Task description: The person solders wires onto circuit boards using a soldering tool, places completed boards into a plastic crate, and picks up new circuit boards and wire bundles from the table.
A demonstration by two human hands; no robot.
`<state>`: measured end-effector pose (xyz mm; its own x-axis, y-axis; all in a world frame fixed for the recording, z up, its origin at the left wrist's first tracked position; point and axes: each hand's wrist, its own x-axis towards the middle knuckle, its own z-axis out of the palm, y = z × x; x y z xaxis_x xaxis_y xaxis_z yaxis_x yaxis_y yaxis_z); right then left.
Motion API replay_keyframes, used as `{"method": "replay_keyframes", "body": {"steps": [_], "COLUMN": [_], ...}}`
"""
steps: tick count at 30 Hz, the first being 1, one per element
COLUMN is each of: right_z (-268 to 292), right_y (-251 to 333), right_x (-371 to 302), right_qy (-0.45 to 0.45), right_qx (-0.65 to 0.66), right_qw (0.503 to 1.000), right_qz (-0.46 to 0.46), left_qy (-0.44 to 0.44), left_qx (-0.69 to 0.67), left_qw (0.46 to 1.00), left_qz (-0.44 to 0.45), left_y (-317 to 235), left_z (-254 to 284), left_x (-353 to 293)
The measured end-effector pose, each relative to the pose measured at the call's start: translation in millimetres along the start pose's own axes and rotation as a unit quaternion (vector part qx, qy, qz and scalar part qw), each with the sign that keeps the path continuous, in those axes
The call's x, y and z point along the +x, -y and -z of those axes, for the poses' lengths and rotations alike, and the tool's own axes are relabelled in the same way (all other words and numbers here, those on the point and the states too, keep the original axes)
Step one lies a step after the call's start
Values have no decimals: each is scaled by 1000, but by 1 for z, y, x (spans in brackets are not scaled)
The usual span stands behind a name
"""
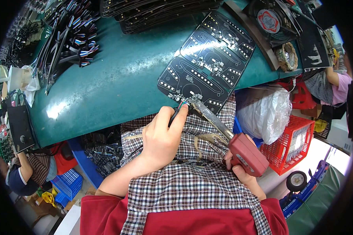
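At near edge of glossy teal table (106,86): left hand (162,137) pinching thin coloured wires (179,106) against flat black circuit panel (208,58), right hand (239,164) clenched round chunky red soldering gun (245,154), its long metal barrel touching same panel corner. Below, checked apron (192,188); far left, bundled wire leads (72,33).

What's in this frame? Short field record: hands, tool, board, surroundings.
left hand: pinches a thin black wire lead, its coloured ends at the near edge of the circuit board
right hand: grips a red soldering gun, its tip at the same board edge
circuit board: black panel, flat on the green table, overhanging its near edge
wire bundles: piled at the table's far left
fan: far right of the table
red crate: below the table, right
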<state>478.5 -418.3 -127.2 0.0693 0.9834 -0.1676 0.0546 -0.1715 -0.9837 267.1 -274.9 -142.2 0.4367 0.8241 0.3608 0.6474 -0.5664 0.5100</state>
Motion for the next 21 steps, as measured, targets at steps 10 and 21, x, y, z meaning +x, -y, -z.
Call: {"method": "replay_keyframes", "body": {"steps": [10,21], "right_z": [3,-1], "right_y": [2,1], "right_x": [0,-6], "right_qy": [20,-27], "right_qx": [-153,-59], "right_qw": [988,997], "right_qz": [21,37], "left_qy": [10,15], "left_qx": [53,82], "left_qw": [998,995], "left_qz": [-30,-57], "left_y": [-1,-3], "left_z": [2,5], "left_x": [2,6]}}
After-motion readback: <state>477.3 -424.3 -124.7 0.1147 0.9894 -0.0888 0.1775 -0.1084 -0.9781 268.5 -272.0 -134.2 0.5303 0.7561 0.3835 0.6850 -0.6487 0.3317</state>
